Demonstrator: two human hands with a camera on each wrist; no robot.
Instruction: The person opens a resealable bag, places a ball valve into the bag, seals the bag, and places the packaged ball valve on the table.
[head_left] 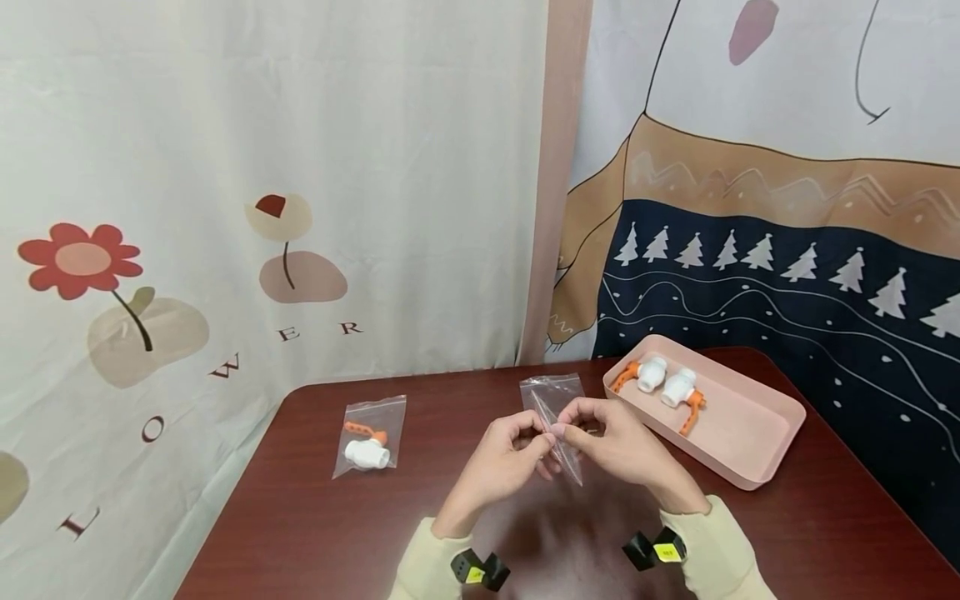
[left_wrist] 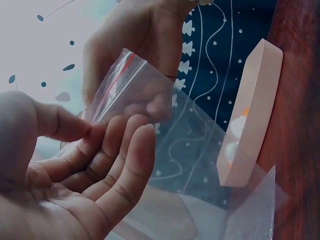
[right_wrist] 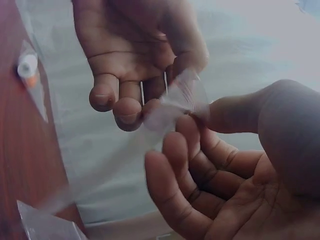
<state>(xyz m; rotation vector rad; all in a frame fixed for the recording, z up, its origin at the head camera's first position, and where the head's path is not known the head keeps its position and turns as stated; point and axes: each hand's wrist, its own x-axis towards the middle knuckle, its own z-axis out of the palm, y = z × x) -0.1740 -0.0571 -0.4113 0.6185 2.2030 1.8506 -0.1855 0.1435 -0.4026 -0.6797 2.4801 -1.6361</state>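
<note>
Over the middle of the table, my left hand [head_left: 498, 467] and right hand [head_left: 626, 442] both pinch a clear zip-lock bag [head_left: 574, 472] between thumb and fingers. The left wrist view shows its red seal line near the bag's top edge [left_wrist: 122, 75], with the left thumb and index finger on that edge. In the right wrist view, the right thumb and index finger grip the bag's seal corner [right_wrist: 187, 95], and the left hand's fingers lie close beside it. No part shows inside this bag. Behind the hands, another clear bag [head_left: 551, 385] lies flat on the table.
To the right stands a pink tray [head_left: 757, 450] holding two white ball valves [head_left: 679, 388] with orange handles. On the left lies a clear bag [head_left: 397, 417] with one white ball valve [head_left: 367, 454] inside. Printed curtains [head_left: 435, 208] hang behind the dark red table [head_left: 300, 533].
</note>
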